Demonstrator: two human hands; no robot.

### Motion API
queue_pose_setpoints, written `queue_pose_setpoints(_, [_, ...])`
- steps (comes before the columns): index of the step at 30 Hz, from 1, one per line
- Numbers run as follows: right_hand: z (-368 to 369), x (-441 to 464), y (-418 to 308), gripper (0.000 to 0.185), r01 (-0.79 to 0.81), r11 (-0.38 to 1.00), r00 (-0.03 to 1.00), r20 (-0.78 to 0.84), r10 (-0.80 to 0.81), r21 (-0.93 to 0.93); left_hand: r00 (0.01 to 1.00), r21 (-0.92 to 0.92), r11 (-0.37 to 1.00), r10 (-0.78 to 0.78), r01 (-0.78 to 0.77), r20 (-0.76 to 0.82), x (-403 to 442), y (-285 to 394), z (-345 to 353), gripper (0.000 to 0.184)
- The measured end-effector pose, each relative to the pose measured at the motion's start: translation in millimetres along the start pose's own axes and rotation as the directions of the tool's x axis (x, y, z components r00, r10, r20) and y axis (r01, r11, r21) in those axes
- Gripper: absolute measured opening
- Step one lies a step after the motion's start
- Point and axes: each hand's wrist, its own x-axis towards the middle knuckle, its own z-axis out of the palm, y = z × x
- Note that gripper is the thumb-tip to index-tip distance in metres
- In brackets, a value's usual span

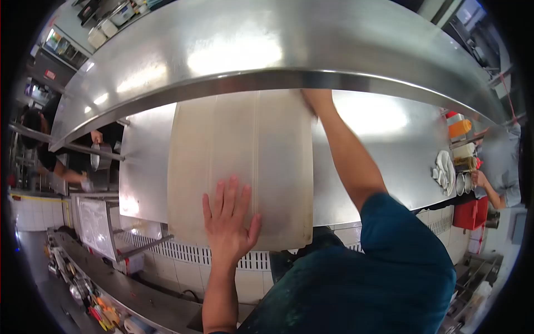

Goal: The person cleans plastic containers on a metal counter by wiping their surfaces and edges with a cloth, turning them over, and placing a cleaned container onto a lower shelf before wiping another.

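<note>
A large off-white, slightly see-through plastic sheet or board [283,161] with faint lengthwise ridges lies on the steel table [378,150]. Its near end sticks out past the table's front edge. My left hand [228,220] rests flat on the near part of it, fingers spread and holding nothing. Stretched forward, my right hand [318,101] is at the sheet's far right edge. The overhead shelf hides its fingers, so whether it grips the edge does not show.
A steel shelf [289,33] spans above the table's far side. At left, a person holds a metal pot [100,157]. Another person's hand [478,178] is at right, near a white cloth [444,171], containers and a red crate [470,214]. A counter with utensils [103,312] stands at lower left.
</note>
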Motion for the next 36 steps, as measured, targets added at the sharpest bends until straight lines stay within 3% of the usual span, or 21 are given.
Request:
queue_pose_setpoints(4, [48, 66, 19, 0.027, -0.020, 1.000, 0.991, 0.131, 0.020, -0.006, 1.000, 0.030, 0.999, -0.020, 0.020, 0.006, 8, 2, -1, 0.061])
queue_pose_setpoints(9, [39, 44, 0, 0.035, -0.024, 0.999, 0.968, 0.249, 0.012, 0.048, 0.998, 0.044, 0.999, -0.027, 0.029, -0.058, 9, 5, 8, 0.060])
queue_pose_setpoints(12, [11, -15, -21, 0.043, -0.204, 0.979, 0.942, 0.278, 0.189, 0.024, 0.995, 0.040, 0.999, -0.024, 0.028, -0.099, 8, 8, 7, 0.058])
queue_pose_setpoints(16, [-64, -126, -80, 0.051, -0.221, 0.944, 0.958, 0.234, 0.163, 0.247, 0.985, 0.027, 1.000, -0.003, 0.008, -0.174, 3, 7, 11, 0.056])
queue_pose_setpoints(20, [-120, -207, -126, 0.043, -0.221, 0.953, 0.956, 0.239, 0.170, 0.208, 0.976, 0.015, 1.000, 0.025, -0.022, -0.217, -2, 3, 16, 0.054])
queue_pose_setpoints(24, [-141, -232, -139, 0.033, -0.286, 0.939, 0.930, 0.289, 0.225, 0.191, 0.956, 0.011, 0.999, 0.054, -0.053, -0.287, -6, 0, 22, 0.051])
queue_pose_setpoints(28, [-122, -188, -108, 0.030, -0.087, 0.993, 0.956, 0.287, 0.061, 0.078, 0.943, -0.006, 0.998, 0.061, -0.066, -0.328, -6, -7, 24, 0.049])
queue_pose_setpoints(30, [-93, -143, -81, 0.027, 0.047, 0.999, 0.976, 0.213, -0.043, -0.014, 0.943, -0.026, 0.998, 0.043, -0.055, -0.330, -7, -7, 19, 0.049])
queue_pose_setpoints(32, [-52, -79, -48, 0.028, 0.079, 0.995, 0.980, 0.189, -0.066, -0.061, 0.946, -0.038, 0.998, 0.036, -0.051, -0.322, -6, -7, 14, 0.050])
queue_pose_setpoints(33, [-35, -42, -42, 0.029, -0.019, 0.996, 0.968, 0.248, 0.040, -0.086, 0.953, -0.070, 0.996, 0.028, -0.051, -0.300, -6, -6, 12, 0.050])
queue_pose_setpoints(34, [2, -5, 2, 0.030, 0.068, 0.993, 0.979, 0.197, -0.048, -0.095, 0.961, -0.103, 0.994, 0.015, -0.046, -0.278, -4, -6, 9, 0.051])
queue_pose_setpoints(35, [37, 34, 30, 0.031, 0.063, 0.956, 0.994, 0.102, -0.035, -0.285, 0.960, -0.101, 0.995, -0.016, -0.013, -0.279, -1, -6, 6, 0.051])
queue_pose_setpoints(36, [68, 70, 76, 0.033, 0.485, 0.834, 0.863, -0.009, -0.505, -0.262, 0.968, -0.123, 0.992, -0.025, -0.006, -0.248, 0, -7, 3, 0.051])
